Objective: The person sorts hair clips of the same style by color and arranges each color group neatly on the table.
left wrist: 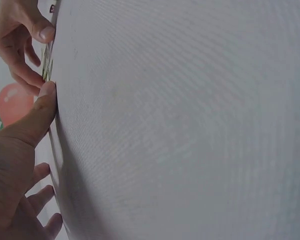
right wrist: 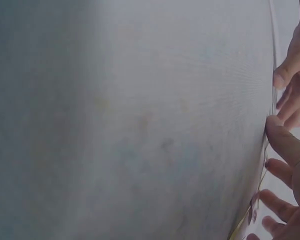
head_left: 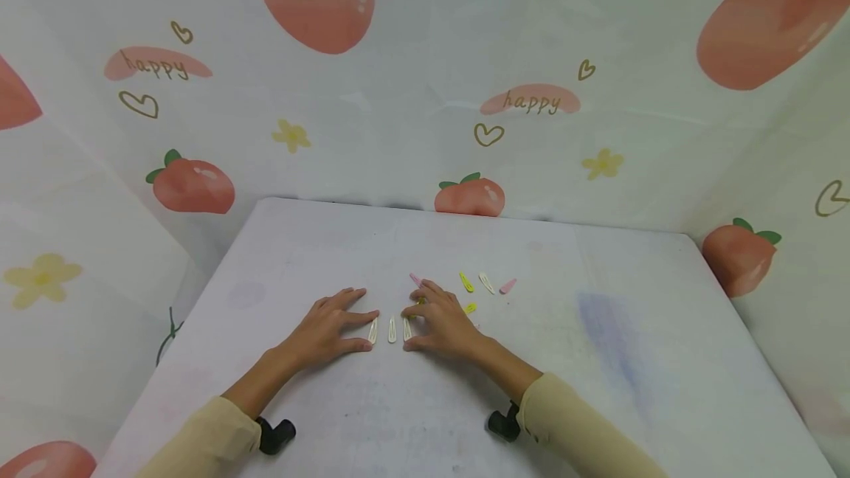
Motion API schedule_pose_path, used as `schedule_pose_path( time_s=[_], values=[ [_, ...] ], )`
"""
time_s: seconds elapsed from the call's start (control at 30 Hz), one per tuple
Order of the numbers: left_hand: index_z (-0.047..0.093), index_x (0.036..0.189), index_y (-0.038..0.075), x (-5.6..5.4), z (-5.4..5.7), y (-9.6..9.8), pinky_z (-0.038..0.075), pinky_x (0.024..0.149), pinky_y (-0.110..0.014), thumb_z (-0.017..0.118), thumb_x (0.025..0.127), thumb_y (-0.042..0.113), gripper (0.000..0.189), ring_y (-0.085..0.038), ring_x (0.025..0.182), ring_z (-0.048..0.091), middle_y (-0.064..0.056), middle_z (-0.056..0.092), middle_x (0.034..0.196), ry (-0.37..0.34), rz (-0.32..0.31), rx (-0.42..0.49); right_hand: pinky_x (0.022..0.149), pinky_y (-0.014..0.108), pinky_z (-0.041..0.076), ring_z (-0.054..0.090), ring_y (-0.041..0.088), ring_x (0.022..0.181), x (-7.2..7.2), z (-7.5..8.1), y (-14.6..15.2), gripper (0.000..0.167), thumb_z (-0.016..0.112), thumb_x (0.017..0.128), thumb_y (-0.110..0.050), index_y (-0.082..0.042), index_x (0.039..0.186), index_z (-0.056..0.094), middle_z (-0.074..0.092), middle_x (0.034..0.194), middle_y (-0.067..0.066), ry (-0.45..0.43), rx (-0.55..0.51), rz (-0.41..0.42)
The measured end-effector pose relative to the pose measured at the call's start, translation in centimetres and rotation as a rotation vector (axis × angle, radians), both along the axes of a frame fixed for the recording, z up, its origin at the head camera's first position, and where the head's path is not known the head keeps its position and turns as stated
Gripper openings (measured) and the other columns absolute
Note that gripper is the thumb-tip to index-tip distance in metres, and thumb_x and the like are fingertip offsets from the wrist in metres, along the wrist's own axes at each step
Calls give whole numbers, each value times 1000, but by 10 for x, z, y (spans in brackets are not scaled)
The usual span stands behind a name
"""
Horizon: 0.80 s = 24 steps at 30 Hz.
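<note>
Three white snap hair clips lie side by side on the table before the person. The left hand [head_left: 325, 334] has thumb and index finger at the two ends of the left white hair clip [head_left: 373, 331], pinching it lengthwise. At the right white hair clip [head_left: 408, 330], the right hand [head_left: 443, 321] does the same with its thumb and index finger. Between them the middle white hair clip [head_left: 392, 330] lies untouched. Both wrist views show the hands from low at the table's surface; the left wrist view has the left hand [left wrist: 20, 150] close to the pale clips [left wrist: 47, 65].
Beyond the right hand lie a yellow clip [head_left: 467, 282], a white clip [head_left: 487, 283] and a pink clip [head_left: 508, 286]. Another yellow clip [head_left: 471, 308] and a pink clip [head_left: 415, 279] are partly behind that hand. A white cloth covers the table [head_left: 664, 345]; a fruit-printed curtain [head_left: 398, 124] stands behind.
</note>
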<state>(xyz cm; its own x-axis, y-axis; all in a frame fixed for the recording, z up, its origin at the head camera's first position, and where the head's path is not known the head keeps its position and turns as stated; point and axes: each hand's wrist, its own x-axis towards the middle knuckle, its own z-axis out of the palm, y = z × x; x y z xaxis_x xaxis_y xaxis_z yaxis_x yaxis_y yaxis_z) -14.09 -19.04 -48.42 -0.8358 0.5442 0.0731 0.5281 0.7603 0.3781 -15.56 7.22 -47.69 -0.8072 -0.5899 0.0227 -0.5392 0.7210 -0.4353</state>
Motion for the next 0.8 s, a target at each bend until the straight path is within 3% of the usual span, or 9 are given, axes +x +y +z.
schedule_pose_path(
  time_s=[0.33,0.6,0.8],
  values=[
    [67,131,19,0,-1,0,32,105,-64,78,81,47,59,-42,141,36,-18,46,149,-2,4,3,113,52,30,29,28,146,-4,6,9,56,84,77,-46,-18,124,71,57,137,4,-17,-32,-4],
    [68,130,18,1,-2,1,32,105,-64,80,80,46,59,-42,140,36,-18,47,148,0,15,2,108,61,33,35,33,142,-17,10,55,46,85,78,-33,-13,117,74,60,132,9,47,-78,-137],
    [68,130,18,1,-3,1,32,105,-64,79,80,48,59,-42,141,36,-18,47,148,2,20,3,107,64,31,35,36,142,-24,9,92,32,84,79,-30,-10,104,78,62,129,13,63,-104,-241]
  ],
)
